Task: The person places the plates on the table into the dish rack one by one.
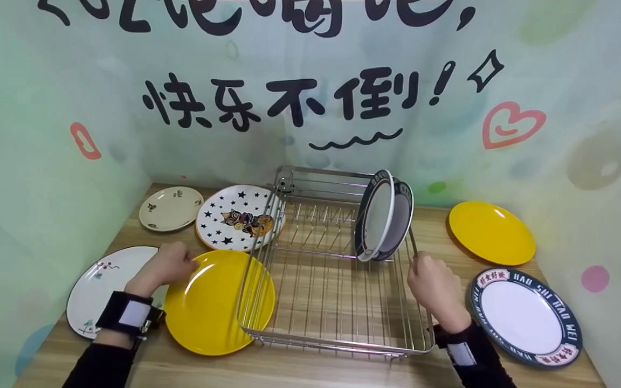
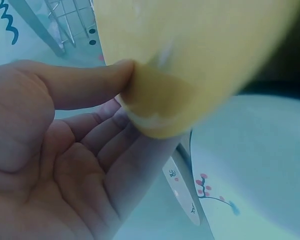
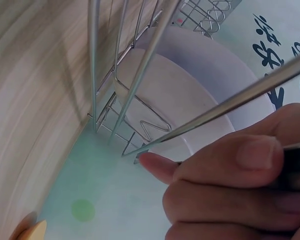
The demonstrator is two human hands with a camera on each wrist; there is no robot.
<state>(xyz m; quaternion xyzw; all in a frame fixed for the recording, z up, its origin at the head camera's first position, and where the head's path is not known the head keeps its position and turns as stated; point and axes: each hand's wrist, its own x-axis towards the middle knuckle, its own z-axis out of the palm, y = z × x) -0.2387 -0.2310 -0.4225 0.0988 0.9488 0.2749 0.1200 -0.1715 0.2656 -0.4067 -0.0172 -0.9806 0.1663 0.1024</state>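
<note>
My left hand [image 1: 167,264] pinches the rim of a yellow plate [image 1: 208,307] between thumb and fingers. In the left wrist view the same plate [image 2: 190,55] shows its edge under the thumb. Its right part lies behind the wires of a metal dish rack [image 1: 337,345] in the head view. On the rack's right side, my right hand [image 1: 437,288] grips the top rail with curled fingers. Two dark-rimmed plates [image 1: 378,215] stand upright at the rack's back right; their pale backs [image 3: 165,95] show in the right wrist view.
Left of the rack lie a small cream plate [image 1: 170,209], a star-patterned plate [image 1: 235,202] and a white floral plate [image 1: 95,291]. On the right are another yellow plate [image 1: 491,231] and a dark-rimmed plate [image 1: 526,318]. A printed backdrop [image 1: 310,151] borders the wooden table [image 1: 316,372].
</note>
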